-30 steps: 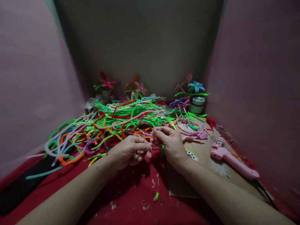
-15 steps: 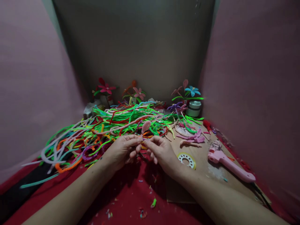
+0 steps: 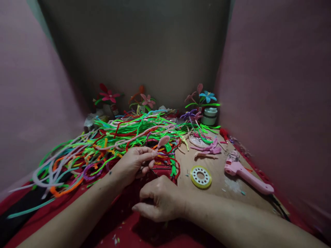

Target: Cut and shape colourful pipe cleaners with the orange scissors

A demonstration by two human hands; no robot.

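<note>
My left hand [image 3: 141, 160] pinches a pink fuzzy pipe-cleaner piece between thumb and fingertips. Its leaf-shaped pink loop [image 3: 163, 141] sticks up to the right of the fingers, with a thin purple strand [image 3: 165, 154] beside it. Lower and nearer to me, my right hand [image 3: 161, 199] hovers over the red cloth [image 3: 113, 220]. Its fingers are bent and the thumb stands apart from them, with nothing visible in between. Just beyond it lie a red pipe cleaner [image 3: 178, 167] and green pipe-cleaner ends [image 3: 173, 168].
A heap of colourful pipe cleaners [image 3: 139, 127] spreads behind my hands and leftward. On a brown board [image 3: 186, 179] at right lie a yellow-rimmed tape roll [image 3: 201, 177], a pink glue gun [image 3: 248, 175] and a pink-purple pipe-cleaner flower [image 3: 213, 147]. Finished flowers [image 3: 110, 95] and a lidded jar [image 3: 209, 116] stand behind.
My right hand has let go of the pink piece and moved down toward me. My left hand still holds it, now tilted more to the right. The view has shifted slightly.
</note>
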